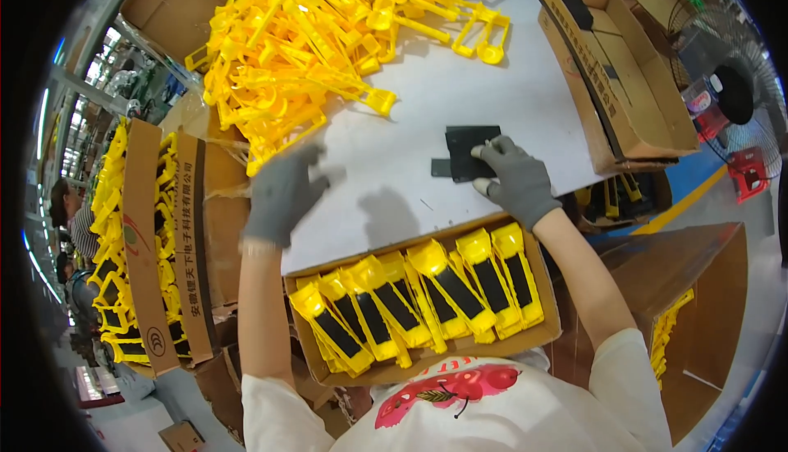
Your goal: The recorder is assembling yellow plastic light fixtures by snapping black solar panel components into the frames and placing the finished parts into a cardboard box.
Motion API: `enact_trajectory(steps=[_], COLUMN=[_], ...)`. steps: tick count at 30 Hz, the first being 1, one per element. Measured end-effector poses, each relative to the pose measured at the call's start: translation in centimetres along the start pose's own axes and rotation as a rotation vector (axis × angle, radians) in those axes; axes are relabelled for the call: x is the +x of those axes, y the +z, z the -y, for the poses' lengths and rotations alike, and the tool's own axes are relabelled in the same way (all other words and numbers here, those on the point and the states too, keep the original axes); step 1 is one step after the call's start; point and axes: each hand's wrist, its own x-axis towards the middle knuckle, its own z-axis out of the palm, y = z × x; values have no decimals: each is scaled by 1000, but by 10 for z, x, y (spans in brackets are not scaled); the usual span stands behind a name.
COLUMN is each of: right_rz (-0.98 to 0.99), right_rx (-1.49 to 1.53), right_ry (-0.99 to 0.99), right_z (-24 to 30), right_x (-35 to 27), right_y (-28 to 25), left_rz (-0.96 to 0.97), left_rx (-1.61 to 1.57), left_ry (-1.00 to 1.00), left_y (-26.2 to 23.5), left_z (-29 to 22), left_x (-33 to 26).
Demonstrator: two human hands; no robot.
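Note:
Both of my hands wear grey gloves that leave fingertips bare. My left hand [286, 193] is over the table's left side, beside the edge of a big heap of yellow plastic frames [304, 41]; its thumb stands apart from the fingers and nothing shows in it. On the right, my right hand [517, 179] rests with its thumb and fingers on a stack of flat black pads [465, 155] lying on the white tabletop. One black piece sticks out from the stack's left side. Against my body, a cardboard box [427, 356] holds rows of yellow frames fitted with black strips [394, 304].
An open carton [648, 115] with black pieces stands at the table's right end. Cartons packed with yellow frames [111, 247] are stacked at left. A fan [726, 82] and a red stool [749, 174] stand at right. Other people [70, 214] are at far left.

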Motion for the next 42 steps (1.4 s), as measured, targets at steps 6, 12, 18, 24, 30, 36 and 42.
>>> enact_trajectory(steps=[6, 12, 18, 24, 30, 36, 42], right_rz=[44, 15, 30, 84, 0, -265, -75], right_rx=[28, 35, 43, 11, 8, 345, 696], right_ry=[65, 80, 49, 16, -32, 75, 362], right_z=[16, 16, 12, 12, 11, 11, 49], right_x=[-1, 0, 3, 5, -2, -6, -14], right_y=[9, 6, 10, 11, 15, 8, -46], left_rz=[-257, -7, 137, 127, 71, 253, 446], left_rx=[320, 131, 93, 92, 27, -73, 297], left_ry=[0, -198, 46, 59, 114, 512, 494], left_y=[5, 47, 66, 55, 15, 24, 69], left_z=[82, 86, 75, 73, 52, -39, -39], left_x=[143, 169, 105, 15, -28, -28, -20])
